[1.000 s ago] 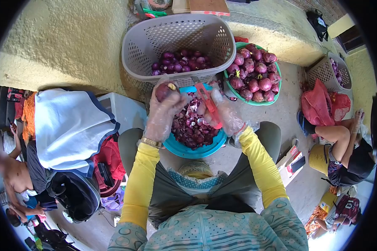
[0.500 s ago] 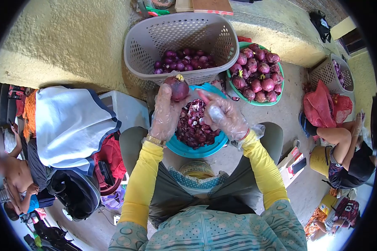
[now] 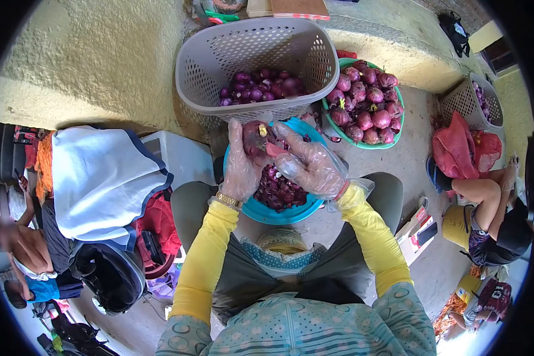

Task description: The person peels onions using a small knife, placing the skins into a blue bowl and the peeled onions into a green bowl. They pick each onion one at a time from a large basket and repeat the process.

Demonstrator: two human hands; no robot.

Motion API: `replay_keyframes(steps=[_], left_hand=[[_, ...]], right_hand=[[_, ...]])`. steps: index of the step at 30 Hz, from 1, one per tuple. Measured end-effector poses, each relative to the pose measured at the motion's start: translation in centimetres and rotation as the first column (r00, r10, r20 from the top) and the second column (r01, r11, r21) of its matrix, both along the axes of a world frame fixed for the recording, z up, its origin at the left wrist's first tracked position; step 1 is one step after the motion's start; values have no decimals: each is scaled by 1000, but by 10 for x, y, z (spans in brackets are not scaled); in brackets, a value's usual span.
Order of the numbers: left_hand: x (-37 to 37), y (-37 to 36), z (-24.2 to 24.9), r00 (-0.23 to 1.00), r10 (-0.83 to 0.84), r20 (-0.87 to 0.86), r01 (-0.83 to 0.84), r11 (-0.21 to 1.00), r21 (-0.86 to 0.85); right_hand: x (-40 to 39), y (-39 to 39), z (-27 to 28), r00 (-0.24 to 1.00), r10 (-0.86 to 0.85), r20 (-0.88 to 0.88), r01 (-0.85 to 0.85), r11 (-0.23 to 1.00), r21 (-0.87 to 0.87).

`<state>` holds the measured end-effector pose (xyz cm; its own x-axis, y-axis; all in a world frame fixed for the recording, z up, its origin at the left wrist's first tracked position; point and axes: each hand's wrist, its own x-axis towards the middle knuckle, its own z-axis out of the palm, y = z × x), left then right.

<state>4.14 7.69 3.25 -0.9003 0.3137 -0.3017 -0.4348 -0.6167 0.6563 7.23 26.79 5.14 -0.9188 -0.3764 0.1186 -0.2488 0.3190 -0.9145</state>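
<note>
In a clear plastic glove, my left hand (image 3: 244,169) holds a red onion (image 3: 257,141) with a pale yellowish sprouted top, above the blue basin (image 3: 296,217). My right hand (image 3: 315,166), gloved too, is closed close against the onion's right side. A small pinkish-red piece (image 3: 275,149) sticks out from its fingers toward the onion; its kind is not clear. Beneath both hands, dark purple onion skins (image 3: 282,194) lie in the basin, partly covered by the hands.
A grey perforated basket (image 3: 199,53) with peeled onions stands ahead. To its right is a green basin (image 3: 402,113) of unpeeled onions. A white cloth (image 3: 101,178) hangs at left. Another basket (image 3: 457,107) and a red net sack (image 3: 454,145) are at right, near a seated person (image 3: 486,207).
My right hand has moved left, bringing the pinkish-red piece up to the onion. The onion has come slightly lower and turned in my left hand, its top now facing me more.
</note>
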Motion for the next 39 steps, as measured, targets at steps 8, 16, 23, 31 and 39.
replay_keyframes(steps=[8,16,23,31,39], left_hand=[[2,8,20,981,-68,-182,63,997,-34],[5,5,20,982,-50,-181,35,996,-86],[1,4,2,988,28,-149,-33,999,-33],[0,4,-4,993,97,-70,-98,995,2],[0,9,4,993,71,-90,-78,994,-80]], right_hand=[[-3,6,12,978,8,210,-7,1000,-5],[6,-6,12,877,155,454,94,872,-480],[3,1,9,823,243,513,5,900,-435],[3,-4,20,990,51,130,-44,997,-58],[2,-6,14,958,139,250,-89,976,-199]])
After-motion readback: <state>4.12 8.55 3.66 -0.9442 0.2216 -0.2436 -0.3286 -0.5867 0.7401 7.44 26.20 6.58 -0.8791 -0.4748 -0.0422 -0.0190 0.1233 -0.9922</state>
